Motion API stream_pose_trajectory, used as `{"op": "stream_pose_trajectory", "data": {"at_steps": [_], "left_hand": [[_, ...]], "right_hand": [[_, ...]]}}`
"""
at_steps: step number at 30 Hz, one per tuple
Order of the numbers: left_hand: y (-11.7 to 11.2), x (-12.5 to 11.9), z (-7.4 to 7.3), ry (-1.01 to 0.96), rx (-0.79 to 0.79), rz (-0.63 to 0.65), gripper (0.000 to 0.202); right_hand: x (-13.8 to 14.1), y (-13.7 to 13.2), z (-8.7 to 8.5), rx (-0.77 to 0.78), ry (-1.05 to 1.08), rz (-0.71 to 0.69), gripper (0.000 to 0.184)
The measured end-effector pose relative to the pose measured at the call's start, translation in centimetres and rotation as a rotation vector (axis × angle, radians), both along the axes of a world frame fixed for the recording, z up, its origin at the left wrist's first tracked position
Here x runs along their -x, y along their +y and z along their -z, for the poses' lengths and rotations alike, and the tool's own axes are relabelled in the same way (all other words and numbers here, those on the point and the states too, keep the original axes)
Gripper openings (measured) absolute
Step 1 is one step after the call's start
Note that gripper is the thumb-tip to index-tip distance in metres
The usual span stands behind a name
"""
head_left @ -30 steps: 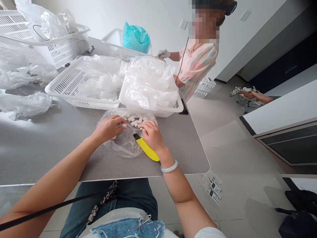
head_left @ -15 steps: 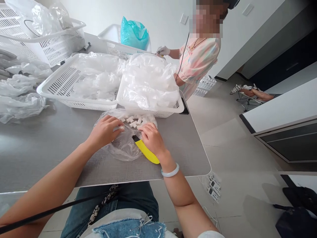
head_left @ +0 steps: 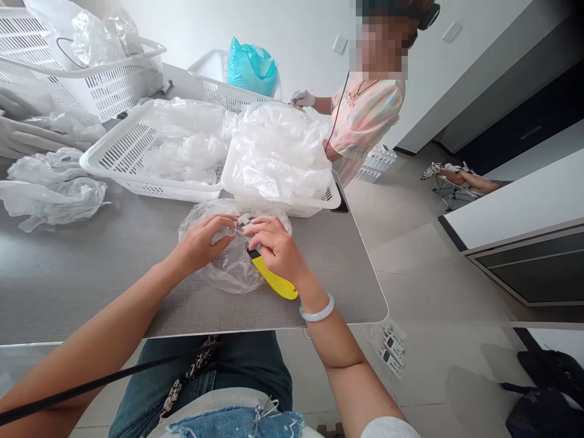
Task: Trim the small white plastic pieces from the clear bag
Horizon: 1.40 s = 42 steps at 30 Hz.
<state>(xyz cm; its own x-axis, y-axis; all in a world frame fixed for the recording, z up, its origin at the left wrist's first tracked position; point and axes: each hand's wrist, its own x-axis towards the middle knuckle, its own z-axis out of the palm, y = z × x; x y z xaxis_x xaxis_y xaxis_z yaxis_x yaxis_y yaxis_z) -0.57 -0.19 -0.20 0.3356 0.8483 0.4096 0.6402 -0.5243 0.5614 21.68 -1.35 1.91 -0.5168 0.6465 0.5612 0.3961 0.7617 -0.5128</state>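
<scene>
In front of me, my left hand (head_left: 204, 242) pinches a small white tubular fitting (head_left: 231, 232), its round end showing between thumb and fingers. Close to its right side, my right hand (head_left: 278, 246) has its fingers bent and bunched at the fitting; what they hold is hidden. Both hands are above a crumpled clear plastic bag (head_left: 228, 274) lying on the table. More small white fittings (head_left: 244, 218) show on the bag behind my fingers. A yellow-handled tool (head_left: 276, 280) with a serrated edge and black end lies partly beneath my right hand.
Two white baskets with clear plastic bags, a left basket (head_left: 114, 161) and a right basket (head_left: 301, 207), stand just beyond my hands. Loose bags (head_left: 59, 188) lie left on the grey table (head_left: 114, 255). A turquoise bag (head_left: 250, 67) sits farther back. A person (head_left: 365, 115) works at the far right corner.
My left hand has moved right, bringing its small fitting up to my right hand's fingers. My right hand has lifted slightly from the pile of fittings. The view has shifted a little.
</scene>
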Motion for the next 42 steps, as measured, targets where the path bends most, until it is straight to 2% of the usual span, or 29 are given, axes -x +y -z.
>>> {"op": "stream_pose_trajectory", "data": {"at_steps": [2, 4, 8, 12, 16, 19, 22, 24, 29, 31, 33, 35, 38, 42], "left_hand": [[-0.3, -0.1, -0.5, -0.035, 0.022, 0.019, 0.022], [-0.5, -0.2, -1.0, -0.056, 0.052, 0.015, 0.027], [-0.8, -0.2, -1.4, -0.047, 0.076, 0.053, 0.032], [-0.6, -0.1, -0.6, -0.062, 0.121, 0.162, 0.032], [-0.1, 0.0, 0.2, -0.119, -0.001, 0.281, 0.034], [0.2, 0.0, 0.2, -0.066, -0.158, 0.290, 0.031], [0.3, 0.3, 0.3, 0.034, -0.342, 0.242, 0.031], [0.4, 0.5, 0.4, 0.109, -0.416, 0.232, 0.032], [0.4, 0.4, 0.6, 0.174, -0.454, 0.244, 0.033], [0.4, 0.2, 1.0, 0.173, -0.437, 0.232, 0.036], [0.5, 0.2, 1.6, 0.158, -0.401, 0.222, 0.037], [0.6, 0.2, 2.4, 0.110, -0.354, 0.222, 0.036], [0.6, 0.4, 3.1, 0.023, -0.239, 0.237, 0.034], [0.2, 0.4, 2.6, -0.074, -0.061, 0.295, 0.037]], "right_hand": [[0.4, 0.2, -0.9, -0.059, -0.027, -0.035, 0.035], [0.9, 0.2, -1.0, -0.113, -0.089, -0.054, 0.035], [1.5, 0.1, 0.7, -0.197, -0.218, -0.021, 0.034], [1.8, -0.3, 2.2, -0.212, -0.268, -0.024, 0.033], [2.4, -0.6, 2.6, -0.169, -0.239, -0.065, 0.033], [3.2, -1.0, 2.6, -0.097, -0.168, -0.032, 0.033], [4.0, -1.8, 2.3, 0.058, -0.056, -0.022, 0.034], [4.3, -2.2, 2.0, 0.227, 0.066, -0.041, 0.034], [4.1, -2.2, 1.5, 0.839, 0.501, -0.153, 0.022], [4.0, -2.0, 1.6, 0.974, 0.605, -0.192, 0.019], [3.9, -1.9, 1.9, 0.901, 0.576, -0.179, 0.018], [4.0, -1.9, 2.2, 0.683, 0.425, -0.118, 0.022], [3.8, -1.7, 2.8, 0.352, 0.091, -0.026, 0.035], [3.0, -1.4, 3.2, 0.047, -0.162, 0.038, 0.035]]}}
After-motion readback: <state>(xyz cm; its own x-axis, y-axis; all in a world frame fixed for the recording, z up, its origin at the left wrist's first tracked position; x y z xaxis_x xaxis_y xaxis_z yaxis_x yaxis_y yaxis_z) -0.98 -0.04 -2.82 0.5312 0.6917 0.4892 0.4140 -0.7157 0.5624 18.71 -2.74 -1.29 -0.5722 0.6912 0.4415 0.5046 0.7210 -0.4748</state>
